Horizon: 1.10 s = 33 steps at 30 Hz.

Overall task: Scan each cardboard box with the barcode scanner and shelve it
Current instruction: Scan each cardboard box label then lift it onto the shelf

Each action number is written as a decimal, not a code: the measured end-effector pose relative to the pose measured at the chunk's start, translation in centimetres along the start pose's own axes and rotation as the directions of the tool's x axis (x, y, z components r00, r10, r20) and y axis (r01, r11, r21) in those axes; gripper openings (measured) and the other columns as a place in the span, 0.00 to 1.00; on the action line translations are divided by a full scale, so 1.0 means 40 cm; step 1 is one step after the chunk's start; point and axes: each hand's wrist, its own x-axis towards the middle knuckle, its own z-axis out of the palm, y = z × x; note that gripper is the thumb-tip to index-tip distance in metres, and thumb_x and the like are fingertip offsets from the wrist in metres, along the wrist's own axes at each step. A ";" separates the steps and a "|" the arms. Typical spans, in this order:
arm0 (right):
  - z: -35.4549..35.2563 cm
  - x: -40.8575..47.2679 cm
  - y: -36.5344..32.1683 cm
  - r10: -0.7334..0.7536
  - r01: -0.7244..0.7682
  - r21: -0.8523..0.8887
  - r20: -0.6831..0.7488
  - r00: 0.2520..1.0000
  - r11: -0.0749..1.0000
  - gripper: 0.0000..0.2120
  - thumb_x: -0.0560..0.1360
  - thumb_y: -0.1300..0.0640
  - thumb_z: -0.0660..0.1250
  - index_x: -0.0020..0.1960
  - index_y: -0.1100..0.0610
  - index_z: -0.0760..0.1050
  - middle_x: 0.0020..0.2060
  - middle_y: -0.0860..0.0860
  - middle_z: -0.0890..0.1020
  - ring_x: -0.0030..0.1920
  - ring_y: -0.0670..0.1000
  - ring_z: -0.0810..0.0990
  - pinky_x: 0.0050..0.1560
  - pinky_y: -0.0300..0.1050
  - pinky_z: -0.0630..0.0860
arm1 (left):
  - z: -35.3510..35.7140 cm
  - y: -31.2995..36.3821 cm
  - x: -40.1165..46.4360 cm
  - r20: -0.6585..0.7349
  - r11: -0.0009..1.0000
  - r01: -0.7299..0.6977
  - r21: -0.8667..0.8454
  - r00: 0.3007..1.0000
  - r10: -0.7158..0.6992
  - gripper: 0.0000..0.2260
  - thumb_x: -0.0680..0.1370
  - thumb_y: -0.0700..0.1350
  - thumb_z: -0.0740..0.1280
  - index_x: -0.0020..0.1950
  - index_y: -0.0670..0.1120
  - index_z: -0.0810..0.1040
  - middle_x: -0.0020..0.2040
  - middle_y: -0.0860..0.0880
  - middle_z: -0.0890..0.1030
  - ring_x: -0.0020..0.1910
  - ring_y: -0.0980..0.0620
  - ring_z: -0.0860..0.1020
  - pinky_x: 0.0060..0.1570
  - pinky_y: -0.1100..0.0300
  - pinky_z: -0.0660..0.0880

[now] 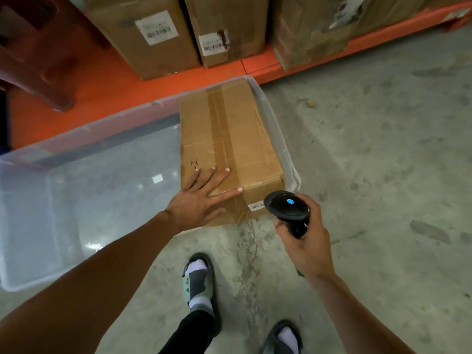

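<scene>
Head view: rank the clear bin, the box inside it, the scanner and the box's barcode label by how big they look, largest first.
1. Bin
2. Box
3. Scanner
4. Label, partly hidden behind the scanner

Head view, dim indoor light with a soft, even cast and no hard shadows. The concrete floor [370, 149] read grey-green and muted, darkening toward the right corners. Pale glare patches lay on the bottom of the clear plastic bin [89, 190], brightest near its lower middle. A small blue light glowed on the scanner [287, 205]. Wide-angle distortion bent the orange shelf [127, 80] edge and the bin rim into curves. Detail was soft throughout; labels on the shelved boxes [143, 34] were smeared and unreadable, and the top left corner fell into deep shade.
</scene>
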 end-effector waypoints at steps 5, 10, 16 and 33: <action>0.060 -0.024 0.084 0.001 -0.002 0.088 0.004 1.000 0.996 0.30 0.70 0.51 0.82 0.63 0.36 0.69 0.49 0.30 0.83 0.52 0.33 0.82 0.48 0.27 0.76 | 0.043 0.003 0.000 -0.069 0.997 0.029 0.066 0.997 -0.025 0.37 0.78 0.68 0.59 0.81 0.63 0.44 0.82 0.40 0.55 0.78 0.35 0.60 0.74 0.36 0.60; 0.100 -0.040 0.153 -0.065 0.069 0.075 -0.049 0.997 0.995 0.29 0.70 0.52 0.82 0.60 0.33 0.70 0.50 0.25 0.81 0.53 0.31 0.81 0.50 0.25 0.74 | 0.062 0.002 0.009 -0.165 0.990 0.047 0.135 0.986 -0.025 0.38 0.76 0.71 0.57 0.81 0.63 0.45 0.79 0.37 0.62 0.74 0.34 0.68 0.71 0.38 0.67; 0.129 -0.050 0.217 -0.120 0.123 0.021 -0.102 0.988 0.992 0.28 0.70 0.52 0.82 0.61 0.35 0.72 0.50 0.25 0.81 0.53 0.31 0.81 0.50 0.26 0.75 | 0.060 0.008 0.005 -0.195 0.986 0.067 0.151 0.980 -0.037 0.38 0.75 0.75 0.49 0.81 0.64 0.40 0.77 0.36 0.65 0.72 0.34 0.70 0.70 0.40 0.68; 0.163 -0.075 0.293 -0.327 0.335 -0.047 -0.382 0.864 0.941 0.26 0.72 0.50 0.81 0.66 0.45 0.74 0.53 0.37 0.83 0.54 0.35 0.82 0.55 0.33 0.79 | 0.095 0.011 0.003 -0.335 0.955 0.102 0.280 0.942 -0.003 0.45 0.72 0.77 0.54 0.82 0.59 0.44 0.66 0.35 0.72 0.59 0.35 0.75 0.58 0.44 0.72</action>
